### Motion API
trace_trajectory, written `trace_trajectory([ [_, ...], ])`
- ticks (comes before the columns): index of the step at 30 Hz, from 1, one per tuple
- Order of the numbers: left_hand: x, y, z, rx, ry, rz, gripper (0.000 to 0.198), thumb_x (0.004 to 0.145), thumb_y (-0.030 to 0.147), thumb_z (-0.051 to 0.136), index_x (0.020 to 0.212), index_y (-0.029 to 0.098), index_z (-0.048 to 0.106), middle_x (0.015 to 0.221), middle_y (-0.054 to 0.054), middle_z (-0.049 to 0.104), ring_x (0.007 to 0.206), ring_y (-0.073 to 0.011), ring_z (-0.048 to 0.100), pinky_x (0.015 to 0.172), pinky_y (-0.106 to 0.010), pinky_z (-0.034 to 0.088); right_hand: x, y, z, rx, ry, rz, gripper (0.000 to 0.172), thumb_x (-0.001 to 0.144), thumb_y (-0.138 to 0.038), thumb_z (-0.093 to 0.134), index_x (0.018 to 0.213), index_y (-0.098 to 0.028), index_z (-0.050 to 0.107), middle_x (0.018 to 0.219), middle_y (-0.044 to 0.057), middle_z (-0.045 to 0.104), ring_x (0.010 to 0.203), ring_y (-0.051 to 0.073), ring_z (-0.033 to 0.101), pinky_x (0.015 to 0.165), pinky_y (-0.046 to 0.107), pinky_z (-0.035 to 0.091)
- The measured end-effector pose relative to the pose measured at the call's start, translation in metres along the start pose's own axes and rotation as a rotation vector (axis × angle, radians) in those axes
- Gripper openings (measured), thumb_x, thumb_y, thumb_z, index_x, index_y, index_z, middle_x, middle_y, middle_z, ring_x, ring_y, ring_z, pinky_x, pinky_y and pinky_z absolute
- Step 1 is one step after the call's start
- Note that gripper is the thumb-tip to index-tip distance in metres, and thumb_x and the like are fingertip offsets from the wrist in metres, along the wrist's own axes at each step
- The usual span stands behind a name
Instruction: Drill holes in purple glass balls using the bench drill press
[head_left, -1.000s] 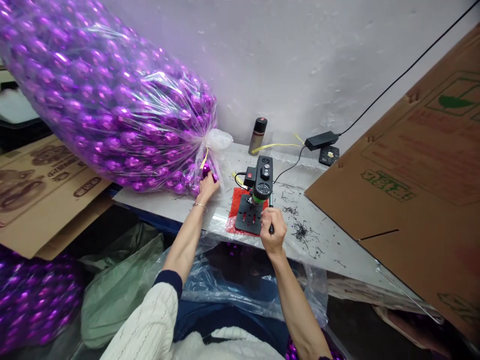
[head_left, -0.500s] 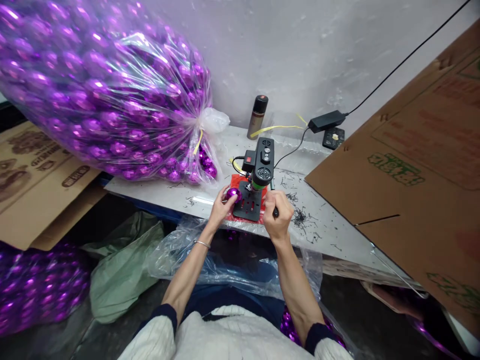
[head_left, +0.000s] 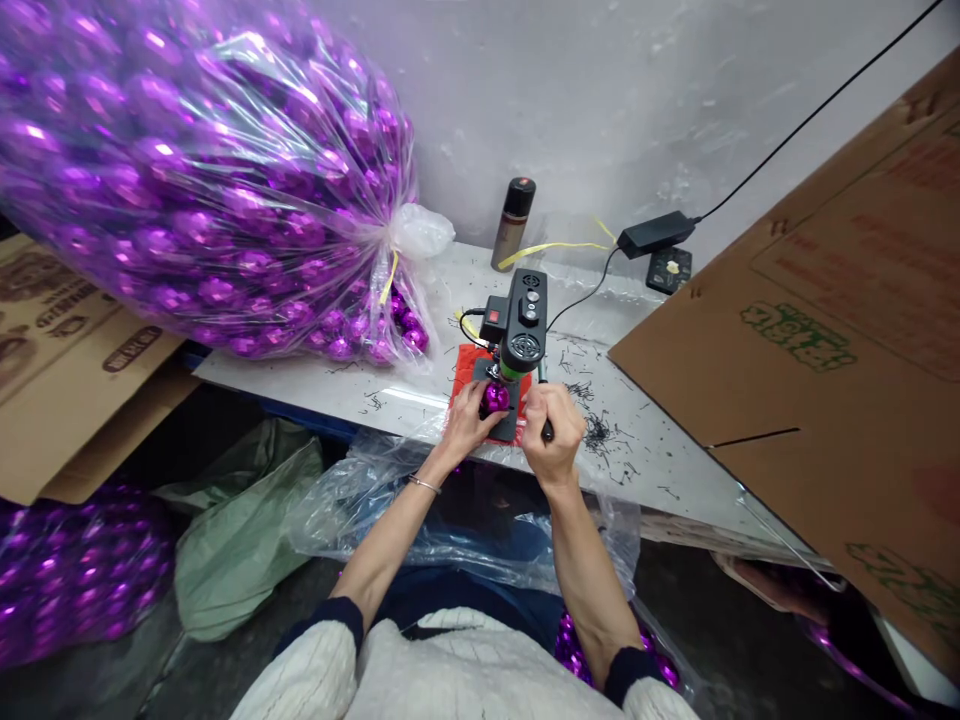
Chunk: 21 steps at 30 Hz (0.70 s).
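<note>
My left hand (head_left: 466, 424) is closed on a shiny purple ball (head_left: 496, 397), thumb in front and fingers at its left. The ball sits beneath the head of a small black drill press (head_left: 526, 315), over its dark base plate (head_left: 507, 430). My right hand (head_left: 555, 428) wraps round the black-gripped lever handle (head_left: 548, 432) at the press's right side. Under the press lies a red sheet (head_left: 465, 372). Whether the ball touches the tool tip is hidden.
A huge clear bag of purple balls (head_left: 225, 200) fills the back left. A spray can (head_left: 514, 225) and a power adapter (head_left: 656, 234) stand behind the press. Black scraps (head_left: 598, 430) litter the table. At right leans a large cardboard box (head_left: 810, 330).
My left hand has carried the purple ball rightward, from the left edge of the base plate to below the press head. My right hand stays on the lever handle.
</note>
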<state>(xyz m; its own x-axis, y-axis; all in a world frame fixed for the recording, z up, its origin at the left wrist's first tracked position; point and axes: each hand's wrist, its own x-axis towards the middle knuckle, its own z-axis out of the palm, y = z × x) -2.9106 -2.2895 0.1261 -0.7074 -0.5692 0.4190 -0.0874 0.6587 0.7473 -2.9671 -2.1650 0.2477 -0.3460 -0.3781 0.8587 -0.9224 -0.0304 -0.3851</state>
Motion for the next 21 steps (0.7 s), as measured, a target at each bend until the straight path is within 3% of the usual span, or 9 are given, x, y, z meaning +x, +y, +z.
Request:
trace_trajectory([
  [9, -0.003, -0.004, 0.008, -0.053, 0.007, -0.032, 0.063, 0.086, 0.044, 0.069, 0.139, 0.017, 0.049, 0.131, -0.015, 0.063, 0.124, -0.0287, 0.059, 0.106, -0.046, 0.047, -0.008, 0.0, 0.003, 0.011, 0.008, 0.021, 0.02, 0.095, -0.012, 0.044, 0.08, -0.021, 0.054, 0.075, 0.003, 0.06, 0.071, 0.014, 0.058, 0.065, 0.028, 0.046],
  [21, -0.005, -0.005, 0.009, -0.029, 0.025, -0.034, 0.059, 0.086, 0.045, 0.069, 0.136, 0.019, 0.051, 0.126, -0.013, 0.065, 0.119, -0.0279, 0.062, 0.103, -0.046, 0.048, -0.038, 0.021, 0.021, 0.02, 0.083, -0.053, 0.019, 0.093, -0.012, 0.043, 0.08, -0.022, 0.053, 0.077, 0.002, 0.062, 0.069, 0.014, 0.061, 0.062, 0.029, 0.047],
])
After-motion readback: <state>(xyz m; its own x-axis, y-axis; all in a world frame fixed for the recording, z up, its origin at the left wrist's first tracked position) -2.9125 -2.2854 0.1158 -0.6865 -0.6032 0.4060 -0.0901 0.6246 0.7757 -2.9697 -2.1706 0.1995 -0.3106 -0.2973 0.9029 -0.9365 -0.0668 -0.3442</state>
